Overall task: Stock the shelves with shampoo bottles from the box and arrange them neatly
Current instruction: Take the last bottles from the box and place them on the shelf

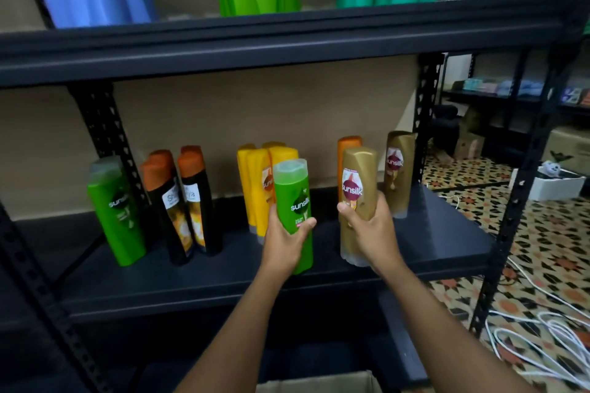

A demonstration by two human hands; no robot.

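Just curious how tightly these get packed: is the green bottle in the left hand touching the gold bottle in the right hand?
Apart. The head view shows dark shelf between the green bottle in the left hand and the gold bottle in the right hand.

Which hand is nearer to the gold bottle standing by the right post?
Right. The right hand, gripping a gold bottle, is just left of and in front of the standing gold bottle. The left hand, holding a green bottle, is farther left.
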